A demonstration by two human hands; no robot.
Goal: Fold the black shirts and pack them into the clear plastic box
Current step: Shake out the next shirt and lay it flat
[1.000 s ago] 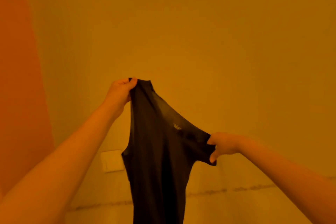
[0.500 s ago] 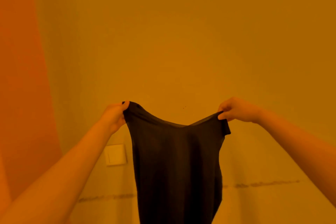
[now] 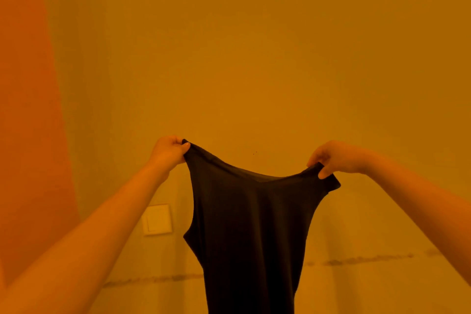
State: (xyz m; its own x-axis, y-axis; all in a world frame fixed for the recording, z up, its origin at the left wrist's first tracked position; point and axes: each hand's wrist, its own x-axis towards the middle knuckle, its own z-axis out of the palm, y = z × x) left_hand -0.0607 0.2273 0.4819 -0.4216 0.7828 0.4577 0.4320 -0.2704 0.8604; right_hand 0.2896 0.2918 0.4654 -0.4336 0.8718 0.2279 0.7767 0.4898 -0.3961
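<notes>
A black sleeveless shirt (image 3: 251,232) hangs in the air in front of me, spread between both hands against a yellow-lit wall. My left hand (image 3: 169,150) pinches its left shoulder strap. My right hand (image 3: 332,158) pinches the right shoulder strap at about the same height. The neckline sags in a curve between the two hands. The shirt's lower part runs out of the bottom of the frame. The clear plastic box is not in view.
A wall (image 3: 254,58) fills the view, with a light switch plate (image 3: 156,219) low on it, left of the shirt. An orange surface (image 3: 28,109) runs down the left side. A dark streak (image 3: 367,259) crosses the wall low down.
My right hand rose from low beside the shirt to level with the left hand and moved outward. The shirt went from bunched and slanted to spread flat between both hands.
</notes>
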